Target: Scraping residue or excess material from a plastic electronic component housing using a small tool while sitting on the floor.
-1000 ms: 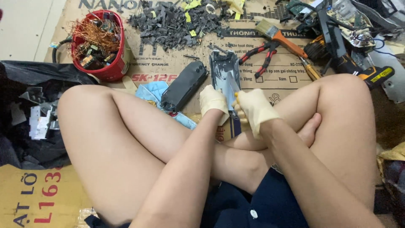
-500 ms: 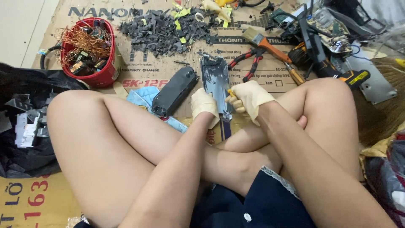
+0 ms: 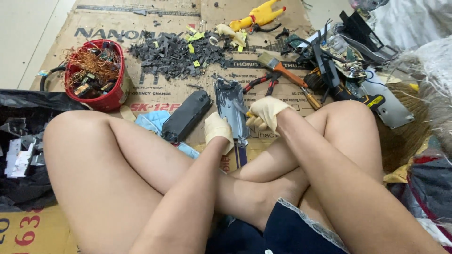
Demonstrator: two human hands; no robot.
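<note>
Both my hands wear pale yellow gloves. My left hand presses on the near end of a long grey open casing lying on cardboard in front of my crossed legs. My right hand is closed around a thin tool with a metal tip, and that tip rests inside the casing. A black oblong cover lies just left of the casing, with a blue cloth under its near end.
A red bowl of copper wire and small parts stands at left. A heap of dark plastic scraps lies behind. Red-handled pliers, a brush, circuit boards and a black bag surround the spot.
The view has tilted so the floor items sit lower in frame. My right hand has come down onto the casing with the tool tip inside it. My left hand stays on the casing's near end.
</note>
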